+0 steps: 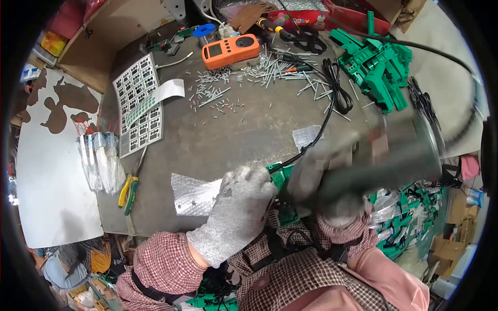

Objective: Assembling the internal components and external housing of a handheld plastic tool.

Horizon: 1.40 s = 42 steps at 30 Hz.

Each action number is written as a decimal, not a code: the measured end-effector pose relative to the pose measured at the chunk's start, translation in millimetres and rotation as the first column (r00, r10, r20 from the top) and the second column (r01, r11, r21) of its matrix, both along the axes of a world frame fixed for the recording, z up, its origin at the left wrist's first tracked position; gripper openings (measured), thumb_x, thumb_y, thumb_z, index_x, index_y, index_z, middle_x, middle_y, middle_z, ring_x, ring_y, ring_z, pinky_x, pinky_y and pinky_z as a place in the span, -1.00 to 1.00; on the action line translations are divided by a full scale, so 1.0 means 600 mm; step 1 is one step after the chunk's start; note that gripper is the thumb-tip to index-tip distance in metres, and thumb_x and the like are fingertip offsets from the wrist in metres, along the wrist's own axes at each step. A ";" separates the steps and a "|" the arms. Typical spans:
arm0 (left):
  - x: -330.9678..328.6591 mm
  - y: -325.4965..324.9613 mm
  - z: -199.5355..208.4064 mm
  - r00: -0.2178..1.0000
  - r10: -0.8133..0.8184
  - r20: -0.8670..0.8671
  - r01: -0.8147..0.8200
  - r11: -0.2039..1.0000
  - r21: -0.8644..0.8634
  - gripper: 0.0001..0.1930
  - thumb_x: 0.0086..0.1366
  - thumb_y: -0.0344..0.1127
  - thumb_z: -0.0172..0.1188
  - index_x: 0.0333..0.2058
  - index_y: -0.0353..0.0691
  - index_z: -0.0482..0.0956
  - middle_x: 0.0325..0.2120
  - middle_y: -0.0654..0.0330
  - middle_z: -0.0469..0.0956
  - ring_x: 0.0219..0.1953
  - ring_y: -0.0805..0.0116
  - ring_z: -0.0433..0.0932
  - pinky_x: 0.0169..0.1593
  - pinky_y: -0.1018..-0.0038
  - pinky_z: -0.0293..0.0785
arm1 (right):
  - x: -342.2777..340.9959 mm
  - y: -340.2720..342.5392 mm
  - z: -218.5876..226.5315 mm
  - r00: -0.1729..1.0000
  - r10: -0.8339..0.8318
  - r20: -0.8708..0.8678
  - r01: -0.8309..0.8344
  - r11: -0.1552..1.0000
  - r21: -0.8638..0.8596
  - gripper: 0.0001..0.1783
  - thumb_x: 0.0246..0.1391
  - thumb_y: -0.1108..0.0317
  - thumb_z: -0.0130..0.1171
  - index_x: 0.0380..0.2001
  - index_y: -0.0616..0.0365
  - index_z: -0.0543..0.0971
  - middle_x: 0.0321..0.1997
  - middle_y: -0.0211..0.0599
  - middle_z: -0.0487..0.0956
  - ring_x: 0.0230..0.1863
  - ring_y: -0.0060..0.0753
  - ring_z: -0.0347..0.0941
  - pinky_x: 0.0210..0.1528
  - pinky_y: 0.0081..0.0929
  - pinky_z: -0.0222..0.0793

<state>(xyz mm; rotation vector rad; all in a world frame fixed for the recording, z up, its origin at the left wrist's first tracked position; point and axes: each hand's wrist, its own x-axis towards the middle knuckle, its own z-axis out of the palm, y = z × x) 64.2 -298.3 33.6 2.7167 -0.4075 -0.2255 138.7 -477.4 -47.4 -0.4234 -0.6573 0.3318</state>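
Observation:
My left hand (pixel 243 207), in a light grey knitted glove, is closed at the near edge of the table, its fingers curled on a green plastic housing (pixel 279 177). A black cord (pixel 315 139) runs out of that housing toward the far side. My right hand (pixel 340 205), also gloved, is wrapped round a dark corded power tool (pixel 386 168). The tool is smeared by motion, so its exact kind and its tip cannot be made out. It lies over the right part of the housing and hides it. Beside my left hand is a piece of silvery bubble wrap (pixel 193 196).
Loose screws (pixel 267 67) are scattered around an orange meter (pixel 231 51). Green plastic parts (pixel 376 65) are piled at the far right. A label sheet (pixel 140 106) and yellow-green pliers (pixel 128 193) lie left. More green parts (pixel 415 215) fill the lower right.

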 end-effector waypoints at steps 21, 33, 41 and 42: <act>0.019 -0.043 -0.055 0.852 -0.137 0.505 0.404 0.786 -0.468 -0.69 0.38 -0.06 0.22 -0.04 -0.10 0.64 -0.08 0.19 0.58 0.09 0.15 0.52 0.24 0.13 0.32 | 0.160 0.125 0.116 0.878 -0.479 -0.009 0.380 0.708 -0.595 -0.42 0.24 0.26 0.32 0.25 0.15 0.36 0.01 -0.20 0.60 -0.04 -0.37 0.58 -0.01 -0.38 0.60; 0.080 0.098 -0.086 0.798 0.460 0.389 -0.356 0.881 -0.311 -0.69 0.28 -0.14 0.32 -0.09 -0.19 0.69 -0.25 0.06 0.56 -0.05 0.01 0.51 0.07 0.15 0.38 | 0.123 0.102 0.142 0.920 -0.392 0.008 0.357 0.830 -0.429 -0.31 0.18 0.08 0.34 0.26 0.01 0.27 -0.09 -0.43 0.52 -0.08 -0.52 0.47 0.18 -0.25 0.42; 0.065 0.086 -0.085 0.879 0.424 0.220 -0.193 0.735 -0.650 -0.82 0.23 -0.32 0.35 -0.20 -0.23 0.73 -0.31 0.11 0.68 -0.18 0.12 0.61 -0.03 0.24 0.43 | 0.090 0.064 0.162 0.920 -0.390 0.026 0.376 0.863 -0.338 -0.34 0.17 0.08 0.34 0.24 -0.01 0.30 -0.15 -0.47 0.56 -0.12 -0.48 0.47 0.14 -0.16 0.41; 0.064 0.084 -0.079 0.906 0.387 0.171 -0.162 0.690 -0.705 -0.82 0.22 -0.35 0.36 -0.21 -0.23 0.73 -0.29 0.12 0.68 -0.15 0.13 0.61 0.00 0.26 0.43 | 0.088 0.056 0.163 0.929 -0.369 0.042 0.363 0.880 -0.307 -0.34 0.17 0.08 0.33 0.23 -0.02 0.30 -0.14 -0.47 0.56 -0.13 -0.48 0.46 0.14 -0.16 0.41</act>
